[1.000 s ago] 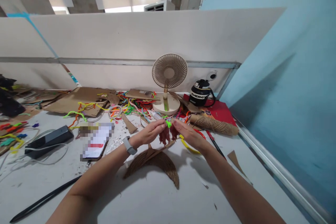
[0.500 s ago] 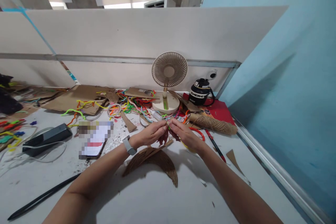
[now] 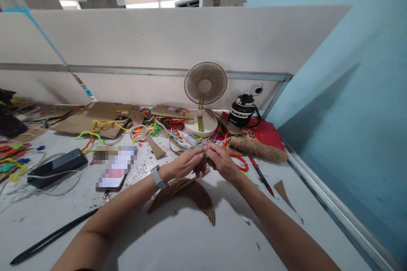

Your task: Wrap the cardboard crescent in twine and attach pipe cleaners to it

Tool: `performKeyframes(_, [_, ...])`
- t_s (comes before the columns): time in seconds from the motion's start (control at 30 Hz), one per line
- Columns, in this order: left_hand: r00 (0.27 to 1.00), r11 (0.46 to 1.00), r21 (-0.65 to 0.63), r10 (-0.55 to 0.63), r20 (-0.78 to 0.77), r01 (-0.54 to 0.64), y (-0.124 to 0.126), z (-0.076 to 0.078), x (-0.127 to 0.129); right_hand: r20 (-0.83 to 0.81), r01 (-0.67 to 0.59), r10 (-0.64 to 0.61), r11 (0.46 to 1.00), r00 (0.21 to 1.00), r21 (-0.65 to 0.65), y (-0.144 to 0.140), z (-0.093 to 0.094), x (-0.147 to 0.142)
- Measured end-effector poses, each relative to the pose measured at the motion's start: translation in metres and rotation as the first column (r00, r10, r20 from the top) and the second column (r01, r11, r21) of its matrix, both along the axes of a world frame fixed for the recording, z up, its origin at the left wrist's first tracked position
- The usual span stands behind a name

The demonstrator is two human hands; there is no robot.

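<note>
On white table (image 3: 178, 241), cardboard scraps (image 3: 95, 120), fan (image 3: 205, 89).

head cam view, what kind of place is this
Probably a craft workbench in a partitioned workshop: coloured pipe cleaners and cardboard scraps litter the white table, a small desk fan stands by the partition, and both hands pinch a tiny piece.

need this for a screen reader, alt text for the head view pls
Left hand and right hand meet over a white table, pinching a small pipe cleaner piece above a curved cardboard piece.
</note>
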State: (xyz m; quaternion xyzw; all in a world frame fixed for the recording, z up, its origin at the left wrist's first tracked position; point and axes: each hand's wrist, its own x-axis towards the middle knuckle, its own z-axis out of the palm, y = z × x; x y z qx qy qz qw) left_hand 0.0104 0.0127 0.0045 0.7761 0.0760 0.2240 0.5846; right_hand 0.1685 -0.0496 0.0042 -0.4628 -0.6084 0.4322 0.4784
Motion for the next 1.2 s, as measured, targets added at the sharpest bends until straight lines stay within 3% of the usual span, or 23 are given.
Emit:
performKeyframes(0.17, [0.999,0.999,-0.042,0.022,0.038,-0.020,0.003,-0.002,-0.001,-0.009,0.025,-0.025,1.000,1.000,-0.006,0.002,-0.003,0.003])
performKeyframes(0.5, [0.992,0.981,0.153,0.122,-0.017,-0.118,0.007,-0.005,-0.001,-0.008,0.041,-0.041,0.999,0.999,-0.013,0.002,-0.003,0.002])
performKeyframes(0.6, [0.994,0.981,0.163,0.107,-0.030,-0.101,0.007,-0.003,-0.001,-0.034,0.052,-0.054,0.997,0.998,-0.051,0.001,-0.004,0.004])
performKeyframes(0.87, [0.996,0.996,0.040,0.076,0.047,-0.078,0.006,-0.005,-0.001,-0.010,0.123,-0.123,0.992,0.992,-0.011,-0.002,0.001,0.006])
performKeyframes(1.2, [0.994,0.979,-0.190,0.084,0.072,-0.069,0.007,-0.008,0.004,-0.054,0.111,-0.108,0.993,0.993,0.048,-0.005,0.008,0.002])
